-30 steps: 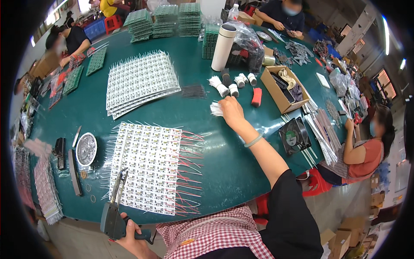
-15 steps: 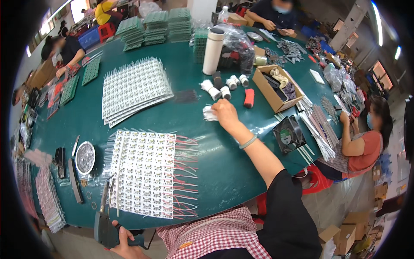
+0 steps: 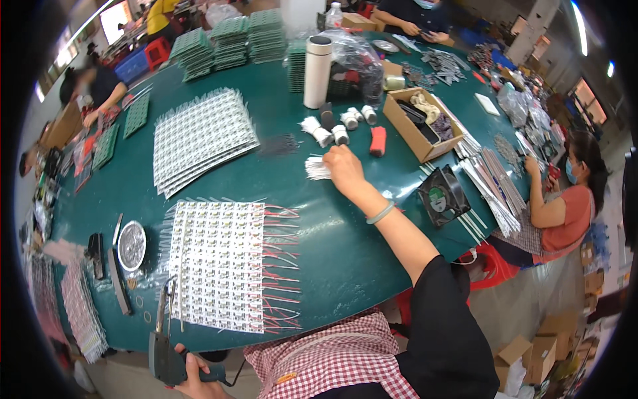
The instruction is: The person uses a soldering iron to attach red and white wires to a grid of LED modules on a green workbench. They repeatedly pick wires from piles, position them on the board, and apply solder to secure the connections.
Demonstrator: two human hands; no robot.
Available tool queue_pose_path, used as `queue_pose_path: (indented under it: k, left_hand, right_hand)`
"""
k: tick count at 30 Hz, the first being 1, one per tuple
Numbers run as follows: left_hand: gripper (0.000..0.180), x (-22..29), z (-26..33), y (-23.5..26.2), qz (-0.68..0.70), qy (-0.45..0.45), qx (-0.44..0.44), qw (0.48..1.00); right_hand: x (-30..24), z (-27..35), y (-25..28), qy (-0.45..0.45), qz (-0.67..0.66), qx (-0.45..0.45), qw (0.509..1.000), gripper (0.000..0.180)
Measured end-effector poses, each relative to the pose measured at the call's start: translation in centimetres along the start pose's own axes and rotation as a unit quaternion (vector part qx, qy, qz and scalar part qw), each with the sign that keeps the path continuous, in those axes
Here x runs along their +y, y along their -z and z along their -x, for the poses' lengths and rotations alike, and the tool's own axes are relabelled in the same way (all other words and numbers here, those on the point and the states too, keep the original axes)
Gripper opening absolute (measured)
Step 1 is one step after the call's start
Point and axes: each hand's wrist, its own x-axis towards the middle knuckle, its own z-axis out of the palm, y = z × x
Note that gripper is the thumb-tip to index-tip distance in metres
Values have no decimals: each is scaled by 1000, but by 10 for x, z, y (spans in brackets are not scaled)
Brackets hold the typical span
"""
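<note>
A small bundle of thin white wires (image 3: 317,168) lies on the green table (image 3: 345,253), its ends pinched in the curled fingers of the right hand (image 3: 344,167). Just beyond those fingers stand short white rolls (image 3: 323,136) and a red block (image 3: 377,140). Near the table's front edge, the left hand (image 3: 193,376) wraps closed around a grey soldering gun (image 3: 161,336), whose tip rests beside the flat gridded white panel (image 3: 219,265) with red leads.

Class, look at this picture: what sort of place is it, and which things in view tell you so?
Most likely an electronics assembly workshop. White component panels with red wires lie on a large green table, green boards are stacked at its far side, and the left hand holds a soldering-type tool.
</note>
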Motion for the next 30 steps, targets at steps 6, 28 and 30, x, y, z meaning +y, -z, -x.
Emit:
queue_pose_path:
  k: [6,28,30]
  left_hand:
    - [50,0,3,9,4,-14,-12,1000]
    - [49,6,7,27,9,1,63,998]
    - [49,7,11,30,0,8,77,997]
  right_hand:
    - [-4,3,5,32,27,24,999,9]
    - [-100,-61,60,196,272,-406,850,12]
    - [-99,-55,46,248,256,-391,849,13]
